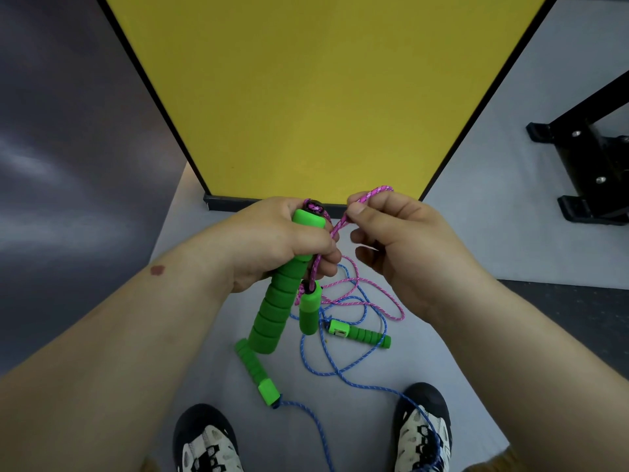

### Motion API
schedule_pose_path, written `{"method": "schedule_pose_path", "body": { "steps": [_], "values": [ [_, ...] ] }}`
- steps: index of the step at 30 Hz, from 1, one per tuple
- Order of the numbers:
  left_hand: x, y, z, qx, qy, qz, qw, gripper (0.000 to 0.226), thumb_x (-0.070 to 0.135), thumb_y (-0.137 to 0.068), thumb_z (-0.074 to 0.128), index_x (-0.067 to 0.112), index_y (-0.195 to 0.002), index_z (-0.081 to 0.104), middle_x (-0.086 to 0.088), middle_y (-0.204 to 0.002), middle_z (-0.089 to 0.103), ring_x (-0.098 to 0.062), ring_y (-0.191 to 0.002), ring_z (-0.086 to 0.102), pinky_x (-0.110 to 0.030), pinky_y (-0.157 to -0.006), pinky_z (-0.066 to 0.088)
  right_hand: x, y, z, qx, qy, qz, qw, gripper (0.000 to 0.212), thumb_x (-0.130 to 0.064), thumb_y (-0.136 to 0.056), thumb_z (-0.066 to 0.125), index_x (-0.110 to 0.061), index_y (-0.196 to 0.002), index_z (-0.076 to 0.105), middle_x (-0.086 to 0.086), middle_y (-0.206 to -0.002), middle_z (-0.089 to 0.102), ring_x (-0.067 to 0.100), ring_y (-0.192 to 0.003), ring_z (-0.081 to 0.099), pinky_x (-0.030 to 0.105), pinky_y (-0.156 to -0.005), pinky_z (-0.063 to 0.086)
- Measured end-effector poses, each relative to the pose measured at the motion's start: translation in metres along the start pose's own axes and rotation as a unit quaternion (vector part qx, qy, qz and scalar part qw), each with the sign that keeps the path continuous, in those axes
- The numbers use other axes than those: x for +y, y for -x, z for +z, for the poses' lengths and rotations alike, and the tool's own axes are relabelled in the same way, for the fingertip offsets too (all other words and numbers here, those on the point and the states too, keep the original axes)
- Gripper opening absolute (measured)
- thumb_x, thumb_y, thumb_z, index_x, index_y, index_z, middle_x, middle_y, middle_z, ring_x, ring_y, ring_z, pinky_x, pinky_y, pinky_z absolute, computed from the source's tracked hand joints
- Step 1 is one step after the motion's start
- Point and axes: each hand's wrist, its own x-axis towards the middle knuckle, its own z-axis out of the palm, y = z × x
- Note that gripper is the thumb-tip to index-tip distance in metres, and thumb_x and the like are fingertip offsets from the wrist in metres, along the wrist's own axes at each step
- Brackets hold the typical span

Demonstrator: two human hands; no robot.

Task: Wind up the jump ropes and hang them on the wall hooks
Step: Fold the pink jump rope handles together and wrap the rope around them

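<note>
Left hand (272, 243) grips the upper green foam handle (275, 294) of the pink jump rope (360, 301), fingers curled round it and pinning a strand against the foam. Right hand (401, 240), just right of that handle's top, pinches a loop of the same pink cord between thumb and forefinger. The rope's second handle (309, 311) dangles just below the gripped one, and the rest of the pink cord trails down to the floor (190, 335).

Below the gripped handle the pink cord lies across the blue jump rope (323, 369). Winding on may, I judge, drag the blue cord up in a tangle. The blue cord also runs over the right shoe (422, 434), so a step could snag it. The dangling handle may swing and loosen the wraps if the left thumb slackens. No wall hooks are in view.
</note>
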Motion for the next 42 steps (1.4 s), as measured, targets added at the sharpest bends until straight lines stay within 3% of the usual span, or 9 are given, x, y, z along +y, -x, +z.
{"method": "schedule_pose_path", "body": {
  "steps": [8, 12, 16, 22, 25, 28, 31, 35, 42],
  "values": [
    [-0.001, -0.001, 0.000, -0.009, 0.005, 0.006, 1.000, 0.016, -0.005, -0.086, 0.069, 0.007, -0.095, 0.062, -0.019, -0.086, 0.073, -0.028, -0.075, 0.072, -0.047, -0.087, 0.059, -0.004, -0.003, -0.005, 0.094, -0.035, -0.028, 0.995, 0.006, -0.020, -0.093, 0.070, -0.020, -0.088, 0.073, 0.001, -0.079, 0.063, 0.015, -0.072, 0.057, 0.028, -0.066, 0.050],
    [-0.001, -0.002, 0.000, -0.011, 0.003, 0.007, 1.000, 0.016, -0.005, -0.085, 0.070, 0.006, -0.094, 0.063, -0.022, -0.087, 0.073, -0.027, -0.075, 0.073, -0.049, -0.089, 0.059, -0.003, -0.003, -0.004, 0.054, -0.044, -0.003, 0.998, 0.004, -0.020, -0.093, 0.070, -0.017, -0.091, 0.071, 0.000, -0.078, 0.062, 0.012, -0.069, 0.058, 0.027, -0.062, 0.049],
    [-0.002, -0.003, 0.000, -0.014, 0.000, 0.007, 1.000, 0.031, -0.006, -0.085, 0.070, -0.004, -0.116, 0.064, -0.024, -0.091, 0.073, -0.026, -0.074, 0.073, -0.038, -0.075, 0.062, 0.002, 0.000, 0.000, -0.049, 0.025, 0.028, 0.998, 0.003, -0.015, -0.092, 0.069, -0.017, -0.090, 0.072, 0.003, -0.086, 0.066, 0.012, -0.069, 0.058, 0.028, -0.064, 0.048],
    [-0.005, -0.006, -0.002, -0.004, -0.010, 0.009, 1.000, 0.041, -0.001, -0.074, 0.079, -0.006, -0.111, 0.063, -0.018, -0.086, 0.068, -0.025, -0.073, 0.069, -0.035, -0.072, 0.056, -0.001, 0.001, -0.001, -0.019, 0.133, -0.074, 0.988, 0.004, -0.010, -0.096, 0.065, -0.010, -0.093, 0.067, 0.020, -0.088, 0.071, 0.021, -0.074, 0.064, 0.036, -0.069, 0.051],
    [-0.005, -0.007, -0.003, 0.002, -0.040, 0.015, 0.999, 0.055, 0.012, -0.059, 0.084, -0.002, -0.109, 0.065, -0.025, -0.092, 0.067, -0.030, -0.080, 0.066, -0.041, -0.078, 0.054, 0.000, 0.002, 0.000, -0.019, 0.153, -0.103, 0.983, 0.005, -0.010, -0.099, 0.060, -0.007, -0.097, 0.063, 0.013, -0.083, 0.075, 0.016, -0.073, 0.071, 0.035, -0.068, 0.057],
    [-0.006, -0.007, -0.003, -0.007, -0.063, 0.024, 0.998, 0.057, 0.019, -0.057, 0.085, 0.007, -0.110, 0.070, -0.025, -0.112, 0.069, -0.036, -0.095, 0.070, -0.046, -0.092, 0.054, -0.003, 0.003, 0.001, -0.012, 0.106, -0.108, 0.988, 0.008, -0.011, -0.103, 0.052, -0.010, -0.098, 0.057, 0.011, -0.075, 0.074, 0.018, -0.070, 0.072, 0.034, -0.064, 0.058],
    [-0.008, -0.007, -0.004, -0.012, -0.047, 0.025, 0.999, 0.050, 0.016, -0.060, 0.083, 0.009, -0.108, 0.072, -0.022, -0.106, 0.072, -0.025, -0.085, 0.066, -0.040, -0.083, 0.051, -0.005, 0.002, 0.001, -0.008, 0.033, -0.092, 0.995, 0.008, -0.012, -0.105, 0.047, -0.009, -0.100, 0.052, 0.010, -0.078, 0.073, 0.025, -0.072, 0.074, 0.033, -0.062, 0.059],
    [-0.009, -0.009, -0.005, -0.025, 0.019, 0.012, 0.999, 0.049, 0.008, -0.063, 0.077, 0.006, -0.111, 0.069, -0.015, -0.091, 0.068, -0.027, -0.082, 0.065, -0.038, -0.075, 0.055, -0.006, 0.001, 0.004, 0.003, -0.073, -0.044, 0.996, 0.008, -0.015, -0.107, 0.045, -0.012, -0.101, 0.049, 0.015, -0.082, 0.068, 0.027, -0.073, 0.073, 0.035, -0.061, 0.060],
    [-0.010, -0.008, -0.007, -0.058, 0.076, 0.008, 0.995, 0.048, -0.002, -0.070, 0.072, 0.010, -0.116, 0.069, -0.014, -0.093, 0.072, -0.026, -0.080, 0.072, -0.036, -0.067, 0.060, -0.011, 0.000, 0.004, 0.000, -0.221, 0.016, 0.975, 0.006, -0.020, -0.107, 0.045, -0.017, -0.103, 0.047, 0.010, -0.080, 0.064, 0.028, -0.069, 0.066, 0.054, -0.075, 0.061]
  ]
}}
